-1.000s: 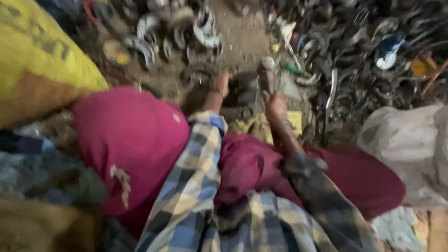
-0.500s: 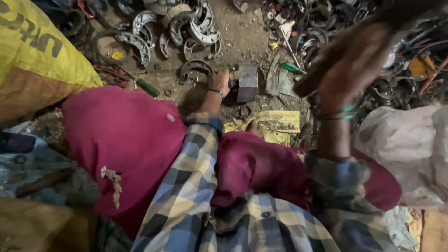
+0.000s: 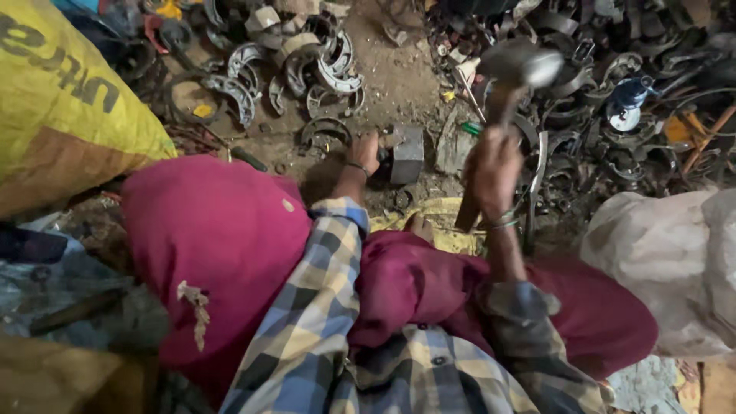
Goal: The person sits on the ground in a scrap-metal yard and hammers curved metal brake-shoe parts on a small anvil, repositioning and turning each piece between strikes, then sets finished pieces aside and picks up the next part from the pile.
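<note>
My right hand [image 3: 492,170] grips the wooden handle of a hammer [image 3: 518,64], whose metal head is raised above the ground. My left hand [image 3: 363,152] reaches forward and rests on a small piece next to a grey metal block [image 3: 406,153] on the dirt floor; what it pinches is too small to make out. A curved metal shoe [image 3: 325,132] lies just left of that hand. My knees in magenta cloth and my checked sleeves fill the lower view.
Heaps of curved metal scrap [image 3: 291,61] lie ahead and a darker pile [image 3: 613,92] spreads to the right. A yellow sack [image 3: 61,115] stands at the left, a white sack [image 3: 667,261] at the right. A yellow paper [image 3: 445,222] lies by my knee.
My right hand has swung the hammer up from the block and then settled lower, with the head raised. My left hand has stayed by the metal block.
</note>
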